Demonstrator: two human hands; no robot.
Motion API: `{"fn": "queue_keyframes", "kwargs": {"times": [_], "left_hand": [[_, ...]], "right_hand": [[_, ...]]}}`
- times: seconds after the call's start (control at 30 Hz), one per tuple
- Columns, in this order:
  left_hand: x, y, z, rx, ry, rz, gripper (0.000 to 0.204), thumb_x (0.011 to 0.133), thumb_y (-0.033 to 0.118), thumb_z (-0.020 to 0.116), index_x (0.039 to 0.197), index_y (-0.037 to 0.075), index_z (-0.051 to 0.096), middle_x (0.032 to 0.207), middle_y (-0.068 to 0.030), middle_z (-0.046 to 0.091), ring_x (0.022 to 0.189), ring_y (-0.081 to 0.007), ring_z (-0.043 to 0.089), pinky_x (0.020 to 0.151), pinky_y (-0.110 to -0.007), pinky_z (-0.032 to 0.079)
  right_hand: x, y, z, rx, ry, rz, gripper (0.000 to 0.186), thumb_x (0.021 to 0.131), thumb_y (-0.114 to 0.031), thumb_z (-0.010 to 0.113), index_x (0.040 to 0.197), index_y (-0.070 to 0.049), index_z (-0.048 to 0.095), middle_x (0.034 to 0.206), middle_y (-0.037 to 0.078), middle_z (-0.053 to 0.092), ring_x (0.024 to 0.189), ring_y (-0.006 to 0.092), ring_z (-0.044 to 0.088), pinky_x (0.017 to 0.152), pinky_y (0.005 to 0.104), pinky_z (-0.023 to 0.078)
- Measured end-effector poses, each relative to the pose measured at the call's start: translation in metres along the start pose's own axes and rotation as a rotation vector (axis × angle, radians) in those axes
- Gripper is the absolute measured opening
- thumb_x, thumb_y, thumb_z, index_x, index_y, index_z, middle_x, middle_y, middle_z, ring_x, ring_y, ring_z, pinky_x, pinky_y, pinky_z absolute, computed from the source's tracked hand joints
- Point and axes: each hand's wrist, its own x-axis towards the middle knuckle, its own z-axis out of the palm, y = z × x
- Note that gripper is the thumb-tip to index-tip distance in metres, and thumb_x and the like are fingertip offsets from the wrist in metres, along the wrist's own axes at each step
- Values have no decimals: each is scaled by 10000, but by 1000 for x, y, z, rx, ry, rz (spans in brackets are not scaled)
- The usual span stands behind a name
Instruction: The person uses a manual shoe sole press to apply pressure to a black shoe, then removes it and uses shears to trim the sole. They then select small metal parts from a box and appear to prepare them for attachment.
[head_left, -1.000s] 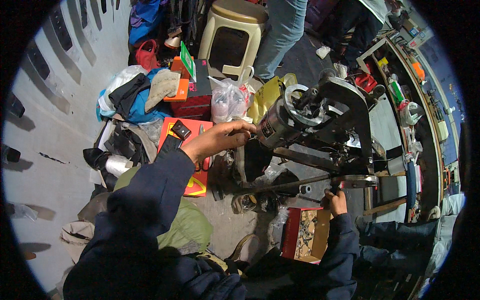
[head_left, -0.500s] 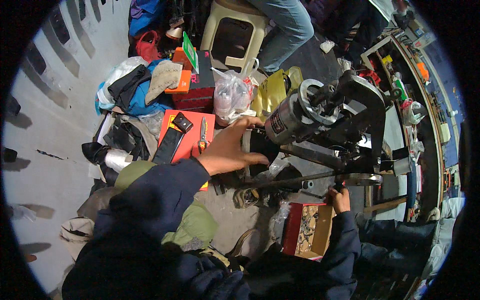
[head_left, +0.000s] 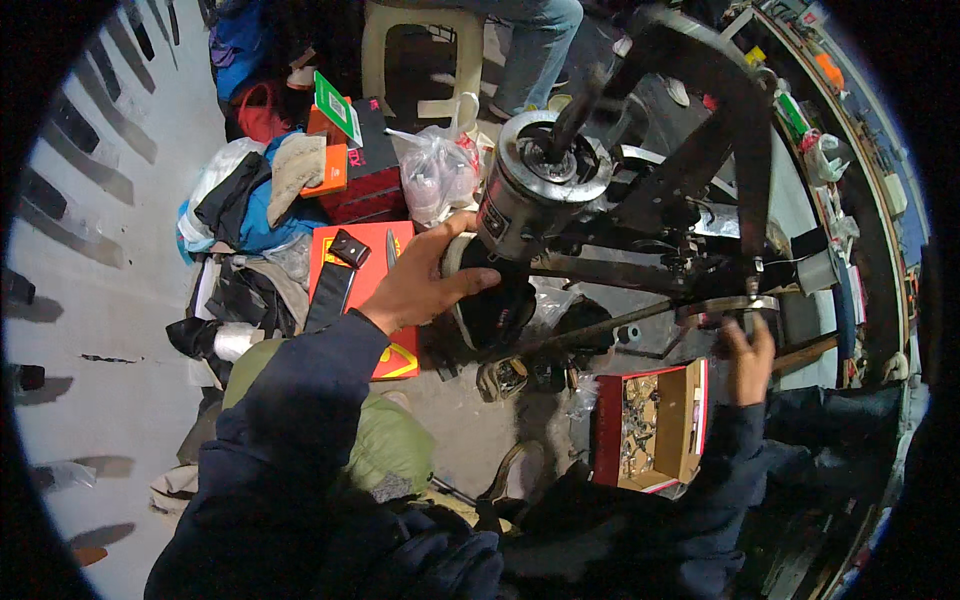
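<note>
My left hand [head_left: 425, 280] is curled round a black shoe [head_left: 505, 315] with a pale sole, thumb on its upper and fingers behind. The shoe sits under the round metal head of a hand-cranked shoe-stitching machine [head_left: 535, 195]. Over on the right, my right hand [head_left: 750, 362] closes its fingers on the upright handle at the rim of the machine's crank wheel [head_left: 715, 310]. Part of that grip is blurred. A dark curved frame arm [head_left: 745, 150] rises above the wheel, and a long bar runs from the shoe toward it.
Below the wheel lies an open red box [head_left: 608, 430] of small metal parts. A red-orange box [head_left: 400, 355] with a black case is beside my left wrist. Bags and clothes pile up at left. Behind stands a cream stool [head_left: 375, 60], with a person's jeans-clad leg [head_left: 535, 60] nearby.
My right hand has moved up and right with the wheel's handle. The machine's top parts have shifted, and the whole view has swung somewhat. My left hand stays on the shoe.
</note>
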Motion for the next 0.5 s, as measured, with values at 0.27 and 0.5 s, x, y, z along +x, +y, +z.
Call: {"fn": "queue_keyframes", "kwargs": {"times": [0.27,0.5], "left_hand": [[7,9,-7,34,-71,-104,505,883,195,781,1308,33,560,1208,-89,654,1138,-169,575,1012,-332,450],[-5,11,3,311,177,157,781,830,233,836,1478,45,443,1416,-179,549,1316,-302,534,1108,-390,415]], "right_hand": [[60,114,-46,-27,178,-28,128,989,-190,647,987,-81,580,696,-16,547,556,98,516,490,258,380],[43,187,-2,-55,-108,109,310,932,-63,646,1212,69,626,1142,211,702,1045,300,645,929,386,488]]}}
